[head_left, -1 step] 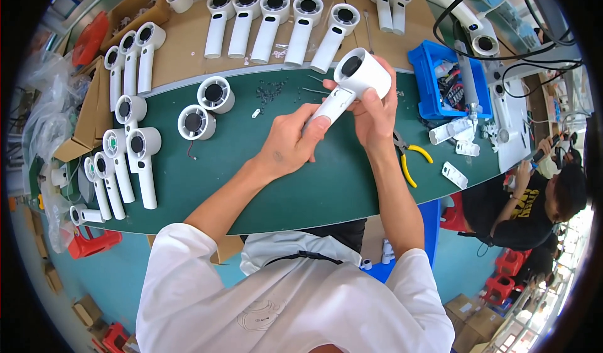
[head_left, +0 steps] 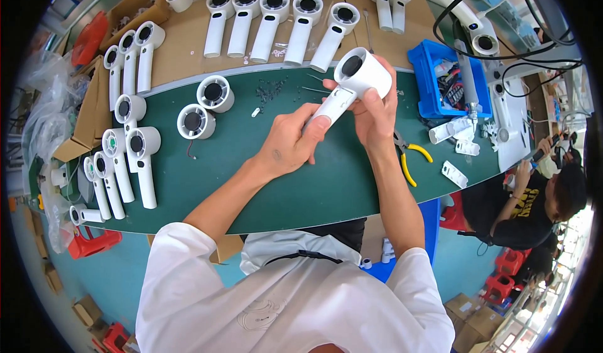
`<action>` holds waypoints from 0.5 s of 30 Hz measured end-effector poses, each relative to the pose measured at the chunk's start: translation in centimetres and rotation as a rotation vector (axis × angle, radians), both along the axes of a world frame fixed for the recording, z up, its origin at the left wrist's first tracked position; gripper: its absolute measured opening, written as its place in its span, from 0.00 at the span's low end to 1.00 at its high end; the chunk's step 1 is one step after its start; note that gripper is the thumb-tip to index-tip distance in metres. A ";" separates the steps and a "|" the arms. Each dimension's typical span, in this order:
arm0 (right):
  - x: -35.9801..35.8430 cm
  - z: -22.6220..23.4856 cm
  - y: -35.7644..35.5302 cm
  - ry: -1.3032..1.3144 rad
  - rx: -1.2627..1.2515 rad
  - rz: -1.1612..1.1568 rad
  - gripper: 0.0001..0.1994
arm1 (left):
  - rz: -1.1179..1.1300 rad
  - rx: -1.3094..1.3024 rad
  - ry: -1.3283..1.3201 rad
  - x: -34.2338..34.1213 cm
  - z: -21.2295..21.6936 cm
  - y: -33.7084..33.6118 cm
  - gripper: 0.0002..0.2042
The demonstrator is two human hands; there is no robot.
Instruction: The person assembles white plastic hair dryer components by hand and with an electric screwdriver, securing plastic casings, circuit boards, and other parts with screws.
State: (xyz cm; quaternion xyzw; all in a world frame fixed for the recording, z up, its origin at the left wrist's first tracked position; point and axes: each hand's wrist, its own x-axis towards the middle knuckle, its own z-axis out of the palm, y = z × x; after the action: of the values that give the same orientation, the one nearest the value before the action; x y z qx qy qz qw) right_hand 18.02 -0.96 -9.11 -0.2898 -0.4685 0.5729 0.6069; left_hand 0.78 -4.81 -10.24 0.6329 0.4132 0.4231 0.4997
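A white handheld fan (head_left: pixel 366 75) is held over the green work mat, its round head up and to the right. Its handle slants down into my left hand (head_left: pixel 289 136), whose fingers are wrapped round the lower end. My right hand (head_left: pixel 377 105) grips the fan head and neck from the right, thumb in front. Small openings show along the handle's upper face. Beyond my hands lie small dark screws (head_left: pixel 270 90) and a thin metal tool (head_left: pixel 314 90), partly hidden. Yellow-handled pliers (head_left: pixel 411 158) lie by my right forearm.
Several finished-looking fans (head_left: pixel 274 26) lie along the back, with more fans (head_left: pixel 144 164) at the left. Two loose fan heads (head_left: pixel 196 122) sit left of my hands. At the right are a blue parts bin (head_left: pixel 433 105), white shell pieces (head_left: pixel 454 174) and a seated co-worker (head_left: pixel 534 196).
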 end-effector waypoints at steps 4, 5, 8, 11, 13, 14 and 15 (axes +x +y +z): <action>0.1 0.1 0.1 0.033 0.006 0.042 0.38 | -0.084 -0.174 -0.103 0.0 0.1 -0.2 0.18; 0.1 0.1 0.2 -0.018 0.012 0.009 0.38 | -0.083 -0.169 -0.103 0.3 -0.1 -0.2 0.18; -0.5 -0.3 0.4 -0.073 0.063 -0.060 0.37 | 0.083 -0.034 -0.027 0.8 -0.9 0.0 0.17; -0.5 0.2 0.1 -0.035 0.077 -0.074 0.36 | 0.171 0.240 0.108 0.7 -1.2 0.0 0.16; -0.5 0.4 0.0 0.011 0.050 -0.045 0.36 | 0.199 0.261 0.101 0.8 -0.6 -0.4 0.15; -0.5 0.4 0.1 -0.047 0.075 -0.053 0.36 | 0.202 0.260 0.100 0.8 -0.6 -0.4 0.15; -0.5 0.4 0.2 -0.104 0.101 -0.061 0.35 | 0.230 0.291 0.105 0.8 -0.6 -0.5 0.14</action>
State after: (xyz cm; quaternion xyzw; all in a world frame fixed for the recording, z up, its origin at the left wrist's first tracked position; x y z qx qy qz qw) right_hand 17.48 -0.75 -8.73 -0.3023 -0.5185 0.5139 0.6130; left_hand 1.56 -5.30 -10.85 0.6682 0.4427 0.4993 0.3291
